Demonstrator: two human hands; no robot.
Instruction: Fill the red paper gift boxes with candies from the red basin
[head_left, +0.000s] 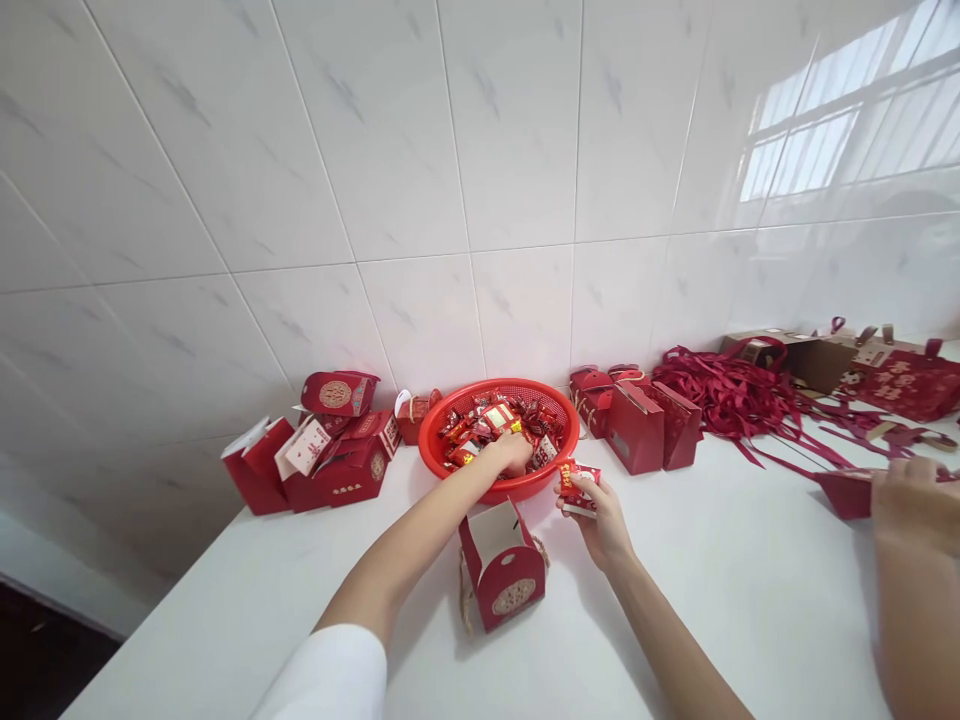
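My left hand [514, 454] reaches down into a red plastic basket [431, 462] heaped with wrapped candies [480, 418]. Its fingers curl closed among the wrappers, and their tips are hidden. Just right of the basket, my right hand [604, 520] grips red candy packets [576, 486] between thumb and fingers; how many is unclear. In front of the basket stands a small red gift box [510, 585] with its top open, a round pale emblem on the front and rope handles at its sides. Its visible inside is pale.
Several red gift boxes [337, 478] are piled left of the basket, with more boxes [637, 430] on its right. Dark red ribbons [727, 390] lie heaped farther right, near red bags [904, 380]. Another person's hand [911, 505] holds a red piece. A tiled wall [517, 180] borders the table.
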